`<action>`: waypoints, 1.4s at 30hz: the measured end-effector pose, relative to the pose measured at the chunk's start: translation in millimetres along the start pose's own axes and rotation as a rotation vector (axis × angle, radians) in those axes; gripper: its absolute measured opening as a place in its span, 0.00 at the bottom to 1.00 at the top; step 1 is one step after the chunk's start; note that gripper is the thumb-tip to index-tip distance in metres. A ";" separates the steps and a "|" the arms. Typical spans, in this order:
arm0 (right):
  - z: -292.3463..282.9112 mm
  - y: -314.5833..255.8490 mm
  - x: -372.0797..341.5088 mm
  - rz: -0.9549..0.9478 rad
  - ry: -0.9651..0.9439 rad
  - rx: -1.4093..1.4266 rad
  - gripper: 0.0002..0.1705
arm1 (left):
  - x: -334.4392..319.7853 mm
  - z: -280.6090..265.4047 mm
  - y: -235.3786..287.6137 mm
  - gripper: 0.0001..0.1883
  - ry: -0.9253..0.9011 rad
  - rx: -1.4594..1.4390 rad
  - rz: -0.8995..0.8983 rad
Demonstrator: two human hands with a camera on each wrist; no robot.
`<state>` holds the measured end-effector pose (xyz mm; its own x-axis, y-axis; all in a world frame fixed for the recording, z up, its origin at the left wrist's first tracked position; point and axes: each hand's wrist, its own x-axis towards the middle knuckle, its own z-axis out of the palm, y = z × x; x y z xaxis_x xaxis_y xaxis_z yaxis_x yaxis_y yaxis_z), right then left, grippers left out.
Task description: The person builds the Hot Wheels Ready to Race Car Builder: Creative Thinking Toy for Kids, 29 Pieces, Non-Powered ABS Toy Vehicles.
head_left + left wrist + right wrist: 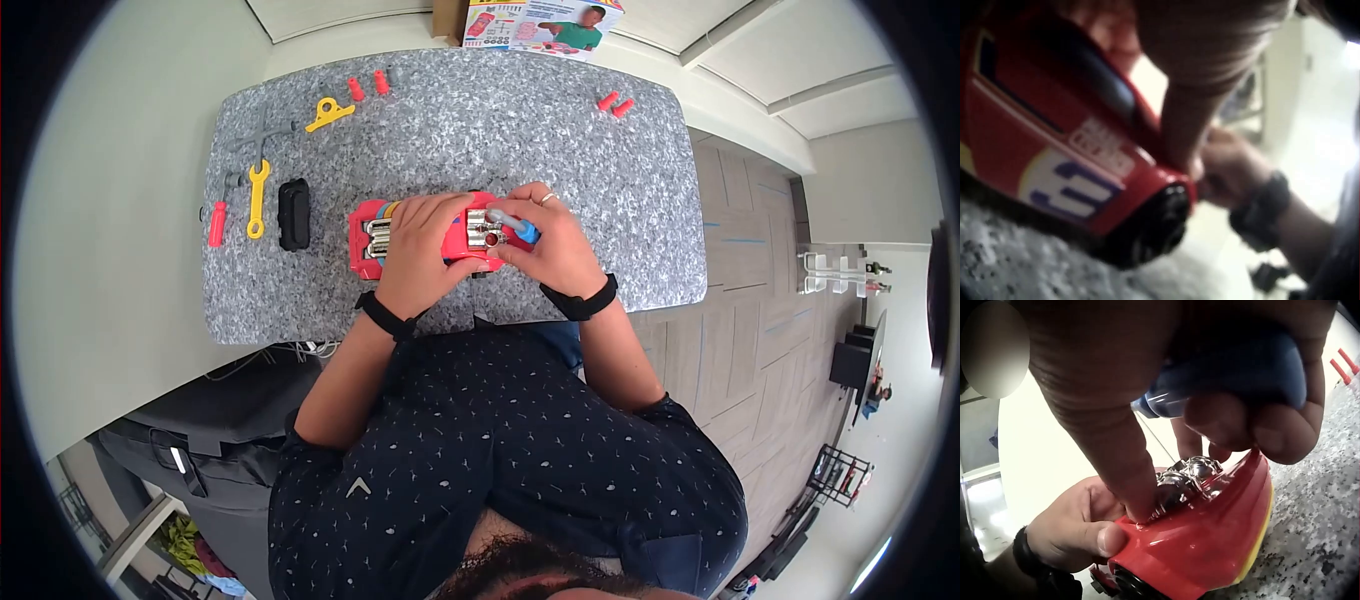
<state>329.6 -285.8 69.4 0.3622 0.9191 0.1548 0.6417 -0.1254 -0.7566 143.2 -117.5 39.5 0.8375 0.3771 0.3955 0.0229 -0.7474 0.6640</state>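
A red toy car (363, 262) with silvery engine parts (484, 232) lies on the speckled grey table. My left hand (425, 250) grips its middle, fingers over the top and thumb on the near side. My right hand (560, 245) curls its fingers round a blue-handled tool (527, 232) whose grey shaft lies over the engine. In the right wrist view, the right hand's extended finger (1129, 469) touches the red body (1191, 550) beside the chrome engine (1179, 487). The left wrist view shows the car's side (1072, 169) with a number sticker; the tool is hidden there.
Left of the car lie a black part (294, 215), a yellow wrench (257, 200), a red-handled tool (217, 225) and grey tools. Farther back are a yellow piece (328, 115) and red pegs (381, 83), with more pegs (623, 107) at right. A printed box (545, 25) stands beyond.
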 end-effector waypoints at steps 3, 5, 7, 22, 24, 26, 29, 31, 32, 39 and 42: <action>2.4 -4.7 3.0 0.036 -0.024 -0.072 0.33 | 0.9 -3.8 2.2 0.43 -0.004 0.014 0.011; -2.2 -5.3 6.8 0.051 -0.049 -0.077 0.34 | 1.2 -4.3 1.9 0.41 -0.011 0.027 0.027; -4.4 -3.3 8.1 0.064 -0.060 -0.068 0.36 | -0.3 -3.1 -1.6 0.38 -0.018 0.046 0.057; -97.1 163.5 44.4 0.232 0.678 -0.299 0.28 | -1.0 -6.0 0.7 0.36 -0.031 0.030 0.046; -124.0 196.4 62.3 0.277 0.602 -0.374 0.28 | -1.5 -5.4 -0.4 0.36 -0.029 0.030 0.049; -133.4 198.9 73.4 0.359 0.530 -0.384 0.29 | -2.0 -5.3 -1.4 0.36 -0.029 0.029 0.051; -136.7 241.7 87.7 0.198 0.466 -0.456 0.29 | -3.0 -4.7 -1.8 0.37 -0.023 0.025 0.048; -133.6 251.7 90.6 0.243 0.491 -0.485 0.29 | -3.6 -4.0 -2.6 0.37 -0.018 0.025 0.050; -135.1 254.5 90.3 0.258 0.499 -0.464 0.29 | -4.4 -3.5 -2.6 0.37 -0.016 0.030 0.048; -108.3 174.1 45.1 0.318 0.753 0.153 0.22 | -2.7 -4.6 -0.7 0.37 -0.017 0.043 0.045; -78.6 87.4 12.5 0.346 0.511 0.658 0.17 | -1.0 -6.1 1.5 0.37 -0.022 0.052 0.051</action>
<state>443.3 -314.5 55.1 0.8201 0.5722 -0.0046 -0.0190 0.0193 -0.9996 139.1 -115.8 44.0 0.8500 0.3260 0.4138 0.0074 -0.7928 0.6095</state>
